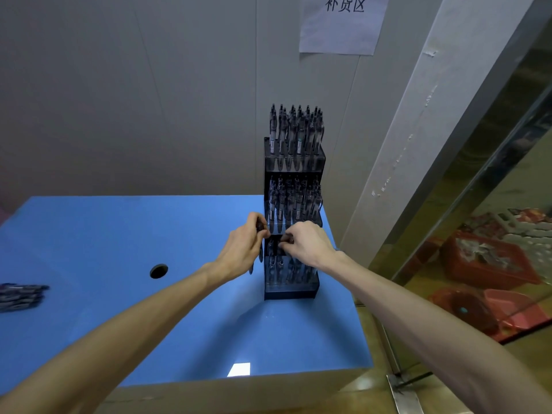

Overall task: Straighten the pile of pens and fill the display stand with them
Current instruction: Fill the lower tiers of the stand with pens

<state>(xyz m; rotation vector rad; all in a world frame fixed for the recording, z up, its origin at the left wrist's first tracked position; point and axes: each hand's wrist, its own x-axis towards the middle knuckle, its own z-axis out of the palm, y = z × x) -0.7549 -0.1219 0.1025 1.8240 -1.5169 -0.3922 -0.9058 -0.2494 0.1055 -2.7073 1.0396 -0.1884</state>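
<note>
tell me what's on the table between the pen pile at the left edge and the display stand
In the head view, a round hole in the blue table and the left hand, holding pens; otherwise bare.

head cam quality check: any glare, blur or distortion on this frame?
Head view: wide-angle bending bows the wall seams and table edges; a bright glare patch sits on the table's near edge; the display stand casts a soft shadow toward the camera; the pile of pens at the left edge is blurred; left hand and right hand are fairly sharp.

The pile of pens [21, 295] is cut by the left edge; the right hand [307, 245] hides its pen's barrel.
</note>
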